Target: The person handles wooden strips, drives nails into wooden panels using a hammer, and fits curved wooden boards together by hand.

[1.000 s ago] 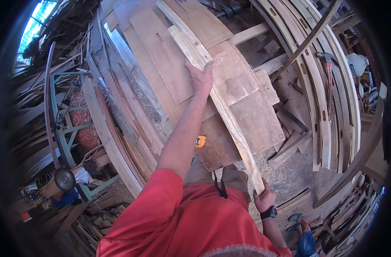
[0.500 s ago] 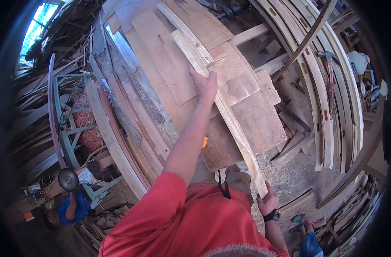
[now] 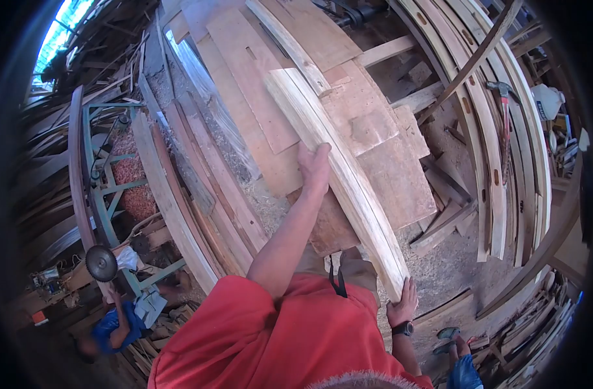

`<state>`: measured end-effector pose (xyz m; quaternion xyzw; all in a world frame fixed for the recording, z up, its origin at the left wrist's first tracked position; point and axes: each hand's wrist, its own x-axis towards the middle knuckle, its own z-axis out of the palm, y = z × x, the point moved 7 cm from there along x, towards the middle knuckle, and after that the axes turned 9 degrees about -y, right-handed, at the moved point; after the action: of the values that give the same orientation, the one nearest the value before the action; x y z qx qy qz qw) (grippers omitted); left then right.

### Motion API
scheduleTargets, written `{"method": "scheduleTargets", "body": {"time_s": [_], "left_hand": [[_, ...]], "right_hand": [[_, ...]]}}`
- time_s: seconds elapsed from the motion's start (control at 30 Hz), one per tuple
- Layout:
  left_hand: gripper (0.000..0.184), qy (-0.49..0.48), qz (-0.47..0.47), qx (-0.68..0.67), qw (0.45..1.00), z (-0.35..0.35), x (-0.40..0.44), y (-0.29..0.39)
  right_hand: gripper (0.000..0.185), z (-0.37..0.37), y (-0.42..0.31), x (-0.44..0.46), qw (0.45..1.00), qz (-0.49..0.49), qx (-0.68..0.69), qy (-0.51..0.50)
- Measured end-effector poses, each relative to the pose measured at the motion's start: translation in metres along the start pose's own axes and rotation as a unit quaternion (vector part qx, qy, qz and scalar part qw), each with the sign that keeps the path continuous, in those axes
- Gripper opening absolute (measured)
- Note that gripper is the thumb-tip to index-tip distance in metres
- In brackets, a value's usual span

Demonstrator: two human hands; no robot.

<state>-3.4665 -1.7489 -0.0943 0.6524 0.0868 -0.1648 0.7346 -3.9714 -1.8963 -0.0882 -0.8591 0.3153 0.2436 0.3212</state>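
Note:
A long pale wooden plank slants across the plywood-topped work table, its broad face turned up. My left hand grips its left edge about halfway along, fingers partly hidden by the wood. At the near end, my right hand, with a watch on the wrist, is closed around the plank's end. A narrower wooden strip lies on the table just beyond the plank, pointing away from me.
Long boards are stacked at the right, with a hammer hanging on them. More boards lie at the left beside a green metal frame and a circular blade. One person is at lower left; another's legs show lower right.
The plank has been rolled so its broad face shows instead of its narrow edge. It has shifted toward me and apart from the strip; my left hand has moved nearer with it.

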Motion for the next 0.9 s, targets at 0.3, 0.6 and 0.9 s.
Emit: {"method": "scheduleTargets", "body": {"time_s": [0.3, 0.6, 0.9], "left_hand": [[0.057, -0.013, -0.057, -0.231, 0.971, -0.057, -0.01, -0.04], [0.085, -0.093, -0.07, -0.317, 0.941, -0.034, -0.038, 0.003], [0.087, -0.119, -0.118, -0.363, 0.917, -0.034, -0.031, -0.005]], "right_hand": [[0.13, 0.04, 0.01, 0.029, 0.989, 0.1, -0.109, -0.03], [0.068, 0.076, 0.032, 0.061, 0.963, 0.091, 0.241, -0.086], [0.051, 0.059, 0.007, 0.026, 0.991, 0.048, 0.093, 0.087]]}}
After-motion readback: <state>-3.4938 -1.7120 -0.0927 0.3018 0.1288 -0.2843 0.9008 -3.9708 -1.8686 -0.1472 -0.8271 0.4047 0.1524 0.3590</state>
